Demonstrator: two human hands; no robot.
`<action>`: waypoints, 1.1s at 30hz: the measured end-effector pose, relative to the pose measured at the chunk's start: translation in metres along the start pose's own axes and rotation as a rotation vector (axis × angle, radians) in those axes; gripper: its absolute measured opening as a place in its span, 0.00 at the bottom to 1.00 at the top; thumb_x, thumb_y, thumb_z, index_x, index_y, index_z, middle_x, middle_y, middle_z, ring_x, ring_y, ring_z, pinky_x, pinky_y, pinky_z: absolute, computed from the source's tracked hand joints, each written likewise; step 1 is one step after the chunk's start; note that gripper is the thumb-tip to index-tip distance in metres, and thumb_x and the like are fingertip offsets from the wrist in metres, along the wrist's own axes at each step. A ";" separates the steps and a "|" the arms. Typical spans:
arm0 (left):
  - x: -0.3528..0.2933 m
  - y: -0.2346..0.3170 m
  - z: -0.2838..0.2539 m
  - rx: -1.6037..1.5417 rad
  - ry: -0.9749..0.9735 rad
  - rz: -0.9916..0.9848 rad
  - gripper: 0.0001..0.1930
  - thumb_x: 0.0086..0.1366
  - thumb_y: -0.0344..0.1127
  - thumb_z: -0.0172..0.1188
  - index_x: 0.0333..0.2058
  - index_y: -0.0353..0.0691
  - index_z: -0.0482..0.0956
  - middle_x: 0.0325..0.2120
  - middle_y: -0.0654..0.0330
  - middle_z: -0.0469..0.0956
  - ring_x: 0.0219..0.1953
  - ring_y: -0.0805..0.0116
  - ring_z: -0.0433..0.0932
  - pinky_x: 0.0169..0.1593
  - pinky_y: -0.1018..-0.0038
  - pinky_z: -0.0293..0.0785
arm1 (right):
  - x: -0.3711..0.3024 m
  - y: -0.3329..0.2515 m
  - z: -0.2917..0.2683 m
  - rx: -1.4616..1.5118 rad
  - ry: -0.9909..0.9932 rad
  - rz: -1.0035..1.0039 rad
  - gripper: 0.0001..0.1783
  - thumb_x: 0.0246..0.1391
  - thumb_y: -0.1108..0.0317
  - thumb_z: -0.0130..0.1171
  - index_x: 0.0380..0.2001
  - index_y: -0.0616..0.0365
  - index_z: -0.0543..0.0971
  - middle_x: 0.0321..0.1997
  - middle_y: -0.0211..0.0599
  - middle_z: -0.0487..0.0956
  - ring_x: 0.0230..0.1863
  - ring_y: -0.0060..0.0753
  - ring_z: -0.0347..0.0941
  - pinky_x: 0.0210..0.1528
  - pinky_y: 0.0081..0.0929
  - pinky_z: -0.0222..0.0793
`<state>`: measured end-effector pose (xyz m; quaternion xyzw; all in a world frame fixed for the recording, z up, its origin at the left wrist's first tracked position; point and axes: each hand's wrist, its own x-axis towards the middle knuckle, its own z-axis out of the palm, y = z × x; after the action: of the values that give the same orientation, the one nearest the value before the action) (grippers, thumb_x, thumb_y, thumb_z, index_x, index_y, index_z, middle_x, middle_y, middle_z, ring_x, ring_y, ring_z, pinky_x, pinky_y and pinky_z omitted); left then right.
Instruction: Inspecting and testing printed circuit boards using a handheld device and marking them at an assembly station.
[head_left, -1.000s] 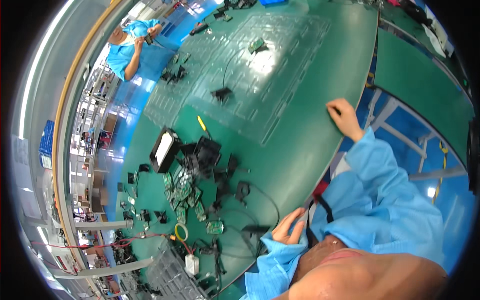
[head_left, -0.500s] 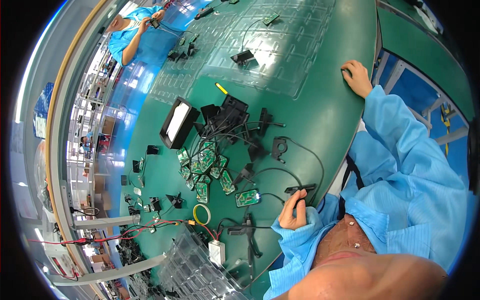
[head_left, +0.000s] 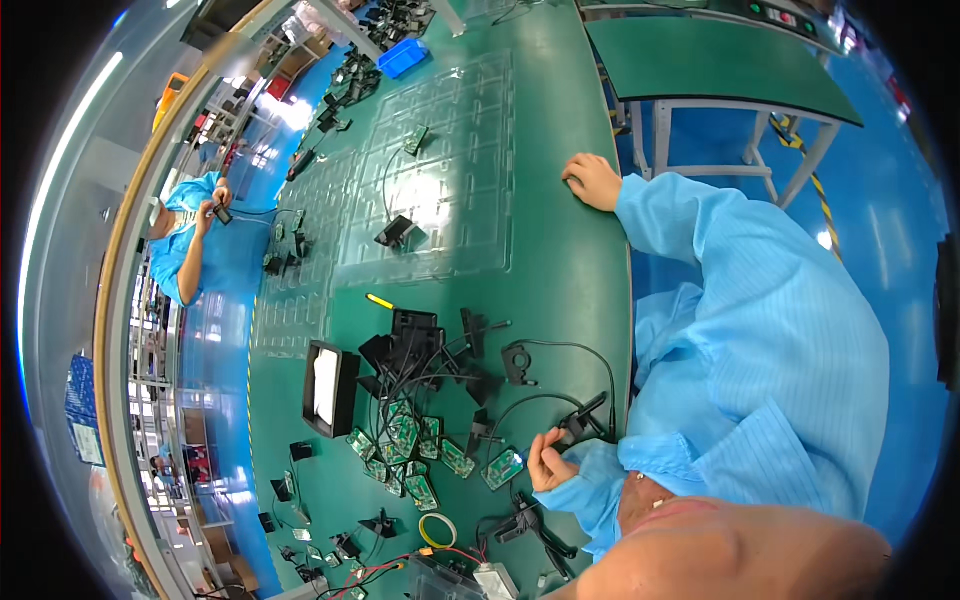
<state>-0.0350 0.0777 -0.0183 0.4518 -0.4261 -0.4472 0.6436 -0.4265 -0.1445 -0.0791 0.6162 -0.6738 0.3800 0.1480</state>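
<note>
On the green surface (head_left: 560, 280), head view, there's a lot going on. The left hand (head_left: 548, 462) sits near the bottom middle, fingers (head_left: 540, 452) curled in and pinched on a small black connector (head_left: 572, 430) at the end of a black cable (head_left: 570, 350). That cable loops up and back round to a black ring-shaped part (head_left: 517, 362) lying just above. Right next to the left hand, touching or nearly so, lies one small green circuit board (head_left: 503, 468).

The right hand (head_left: 592, 181) is well apart, up near the surface's right edge, resting flat-ish with the fingers loosely bent. It has hold of nothing that I can see.

Counting stuff: there's a cluster of green circuit boards (head_left: 405, 450) to the left of the left hand. I make out roughly eight to ten, but they overlap so I can't tell exactly. One black open box (head_left: 330, 388) with something white inside sits left of a tangle of black parts (head_left: 420, 350). One yellow stick-like thing (head_left: 380, 301) lies above that tangle. One yellow tape ring (head_left: 437, 530) is down near the bottom. One blue bin (head_left: 403, 58) is at the far end. Clear plastic trays (head_left: 430, 190) cover the middle of the surface, at least three, with a black part (head_left: 396, 232) sitting on one.

One other person in a blue coat (head_left: 195, 250) is at the far left side, both hands raised holding a small dark thing.
</note>
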 end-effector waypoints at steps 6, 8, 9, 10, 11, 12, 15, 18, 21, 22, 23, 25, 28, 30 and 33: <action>0.020 -0.006 0.004 0.018 0.033 -0.044 0.14 0.61 0.28 0.41 0.42 0.30 0.70 0.29 0.50 0.76 0.30 0.64 0.74 0.40 0.74 0.69 | 0.013 -0.007 0.009 0.001 -0.029 0.054 0.07 0.44 0.69 0.51 0.31 0.50 0.74 0.40 0.29 0.69 0.45 0.35 0.64 0.51 0.34 0.54; 0.016 -0.003 0.002 0.140 -0.006 -0.030 0.15 0.61 0.28 0.40 0.44 0.30 0.69 0.31 0.50 0.76 0.30 0.63 0.74 0.41 0.73 0.69 | 0.010 -0.010 0.008 0.004 -0.045 0.023 0.07 0.45 0.69 0.51 0.31 0.51 0.73 0.40 0.30 0.68 0.46 0.36 0.64 0.51 0.34 0.54; 0.011 -0.002 -0.001 0.150 0.012 -0.036 0.15 0.61 0.28 0.40 0.44 0.30 0.69 0.31 0.50 0.76 0.30 0.63 0.74 0.41 0.73 0.69 | 0.011 -0.004 0.008 0.014 -0.043 0.044 0.07 0.45 0.69 0.51 0.31 0.50 0.73 0.40 0.31 0.68 0.46 0.35 0.63 0.52 0.34 0.54; 0.006 -0.001 -0.004 0.130 -0.002 -0.019 0.15 0.61 0.27 0.39 0.44 0.30 0.69 0.31 0.50 0.76 0.30 0.63 0.74 0.41 0.73 0.69 | 0.009 0.002 0.004 0.023 -0.037 0.063 0.07 0.45 0.69 0.50 0.31 0.50 0.73 0.40 0.31 0.68 0.46 0.35 0.63 0.52 0.34 0.54; 0.009 -0.003 -0.004 0.104 -0.020 0.011 0.15 0.61 0.27 0.39 0.44 0.29 0.68 0.31 0.49 0.76 0.31 0.63 0.74 0.41 0.73 0.69 | 0.009 0.003 0.006 0.035 -0.034 0.050 0.07 0.45 0.69 0.50 0.31 0.50 0.73 0.40 0.31 0.68 0.46 0.35 0.63 0.52 0.34 0.54; 0.012 -0.004 -0.004 0.076 -0.041 0.044 0.15 0.61 0.27 0.39 0.45 0.29 0.68 0.31 0.49 0.76 0.31 0.62 0.74 0.41 0.73 0.69 | 0.007 0.003 0.005 0.049 -0.072 0.076 0.07 0.45 0.69 0.51 0.31 0.50 0.73 0.39 0.31 0.69 0.45 0.35 0.64 0.52 0.34 0.55; 0.010 -0.006 -0.007 0.020 -0.048 0.129 0.16 0.61 0.27 0.38 0.45 0.29 0.68 0.32 0.49 0.76 0.31 0.62 0.74 0.42 0.72 0.69 | 0.014 0.008 0.001 0.196 -0.313 0.148 0.08 0.44 0.70 0.51 0.31 0.53 0.74 0.39 0.32 0.70 0.44 0.35 0.65 0.50 0.30 0.58; 0.002 -0.008 -0.002 0.046 -0.019 0.202 0.16 0.61 0.26 0.38 0.46 0.30 0.67 0.32 0.48 0.76 0.32 0.61 0.74 0.42 0.72 0.70 | 0.012 -0.015 -0.045 0.770 -0.434 0.279 0.08 0.46 0.74 0.51 0.33 0.59 0.74 0.33 0.33 0.73 0.33 0.28 0.68 0.39 0.20 0.65; -0.013 -0.012 -0.015 0.116 -0.049 0.237 0.16 0.60 0.25 0.37 0.45 0.31 0.67 0.31 0.48 0.76 0.31 0.61 0.74 0.40 0.71 0.70 | -0.007 -0.054 -0.093 0.764 -0.685 -0.119 0.08 0.46 0.77 0.52 0.33 0.60 0.74 0.33 0.34 0.74 0.32 0.28 0.69 0.37 0.20 0.66; -0.013 -0.008 -0.017 0.201 -0.101 0.253 0.16 0.60 0.25 0.37 0.45 0.31 0.67 0.31 0.48 0.76 0.30 0.61 0.74 0.40 0.72 0.70 | -0.020 -0.063 -0.092 0.846 -0.732 -0.206 0.08 0.47 0.77 0.52 0.33 0.61 0.74 0.33 0.35 0.74 0.32 0.29 0.69 0.37 0.21 0.66; -0.014 -0.004 -0.015 0.285 -0.140 0.267 0.16 0.60 0.25 0.37 0.44 0.31 0.68 0.30 0.49 0.76 0.30 0.61 0.74 0.39 0.72 0.70 | -0.031 -0.073 -0.091 0.930 -0.789 -0.300 0.07 0.47 0.77 0.52 0.33 0.61 0.74 0.34 0.36 0.74 0.32 0.30 0.69 0.36 0.22 0.66; -0.011 -0.002 -0.007 0.333 0.095 0.123 0.15 0.59 0.26 0.38 0.43 0.30 0.68 0.28 0.48 0.76 0.28 0.61 0.74 0.39 0.72 0.70 | -0.047 -0.092 -0.088 1.060 -0.937 -0.313 0.06 0.49 0.76 0.52 0.33 0.62 0.74 0.33 0.37 0.74 0.31 0.32 0.70 0.36 0.23 0.67; 0.011 -0.032 -0.027 0.074 0.058 0.290 0.14 0.62 0.33 0.42 0.41 0.31 0.70 0.25 0.49 0.75 0.26 0.63 0.73 0.37 0.72 0.70 | -0.049 -0.130 -0.077 1.085 -1.081 -0.366 0.07 0.48 0.73 0.52 0.32 0.61 0.74 0.30 0.37 0.75 0.28 0.32 0.70 0.32 0.24 0.66; 0.013 -0.011 -0.004 0.048 0.243 0.222 0.14 0.61 0.35 0.44 0.39 0.31 0.72 0.26 0.50 0.75 0.27 0.64 0.73 0.38 0.72 0.70 | -0.053 -0.159 -0.063 1.154 -0.980 -0.453 0.08 0.47 0.72 0.52 0.32 0.61 0.74 0.30 0.37 0.75 0.27 0.33 0.70 0.32 0.25 0.67; 0.007 0.006 0.003 0.278 0.181 0.242 0.14 0.56 0.29 0.45 0.39 0.29 0.72 0.27 0.47 0.76 0.27 0.60 0.74 0.37 0.71 0.72 | -0.042 -0.169 -0.065 1.119 -1.012 -0.457 0.07 0.47 0.75 0.52 0.32 0.61 0.73 0.30 0.35 0.74 0.26 0.32 0.68 0.31 0.25 0.66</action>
<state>-0.0351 0.0714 -0.0113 0.5200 -0.4753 -0.2612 0.6599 -0.2767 -0.0611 -0.0085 0.8204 -0.2245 0.2964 -0.4344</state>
